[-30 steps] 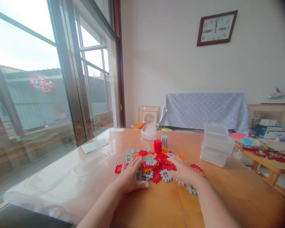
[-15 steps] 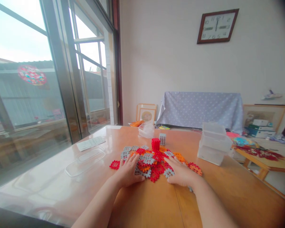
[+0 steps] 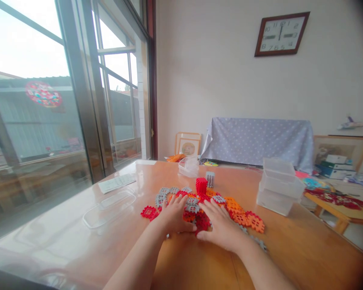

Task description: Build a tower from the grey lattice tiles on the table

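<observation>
Left hand (image 3: 176, 215) and right hand (image 3: 219, 226) are resting apart, fingers splayed, at the tile pile (image 3: 192, 207); forward shoving is probably risking toppling the red stack (image 3: 201, 185) at its far edge.

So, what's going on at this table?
A person has both hands on a pile of red, orange and grey pieces. The left hand covers its left part and the right hand its right, fingers spread, with no piece visibly gripped. At the far side stands a red stack, with a grey stack just beyond. A clear box stands to the right.
</observation>
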Available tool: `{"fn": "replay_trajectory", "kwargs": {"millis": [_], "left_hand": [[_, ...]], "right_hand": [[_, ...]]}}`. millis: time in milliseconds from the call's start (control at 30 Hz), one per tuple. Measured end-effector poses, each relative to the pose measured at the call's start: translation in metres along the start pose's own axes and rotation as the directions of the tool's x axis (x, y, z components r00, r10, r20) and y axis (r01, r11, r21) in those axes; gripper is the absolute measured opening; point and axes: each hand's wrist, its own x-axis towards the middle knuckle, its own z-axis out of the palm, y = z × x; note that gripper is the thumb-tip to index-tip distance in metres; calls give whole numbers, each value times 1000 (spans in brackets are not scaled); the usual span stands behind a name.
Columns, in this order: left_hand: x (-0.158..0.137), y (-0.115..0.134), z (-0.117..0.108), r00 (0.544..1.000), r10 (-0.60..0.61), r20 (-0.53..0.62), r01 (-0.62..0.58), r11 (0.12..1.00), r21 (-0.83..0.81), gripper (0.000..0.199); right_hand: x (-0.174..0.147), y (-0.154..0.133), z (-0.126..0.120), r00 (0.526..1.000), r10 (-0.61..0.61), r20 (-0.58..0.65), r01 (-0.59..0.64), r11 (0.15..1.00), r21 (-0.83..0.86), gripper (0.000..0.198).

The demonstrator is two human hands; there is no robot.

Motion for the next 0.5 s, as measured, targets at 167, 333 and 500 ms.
{"fn": "replay_trajectory", "kwargs": {"millis": [167,333,500], "left_hand": [[7,-7,9,1000,-13,-8,13,1000,-15,113],[2,-20,9,999,-40,23,40,999,6,98],[-1,-29,2,1000,-27,16,26,999,37,78]], "right_hand": [[1,0,2,998,38,40,-35,997,-62,105],[-2,14,0,999,43,11,-42,996,-80,93],[3,20,-2,988,14,-154,-23,998,-62,68]]}}
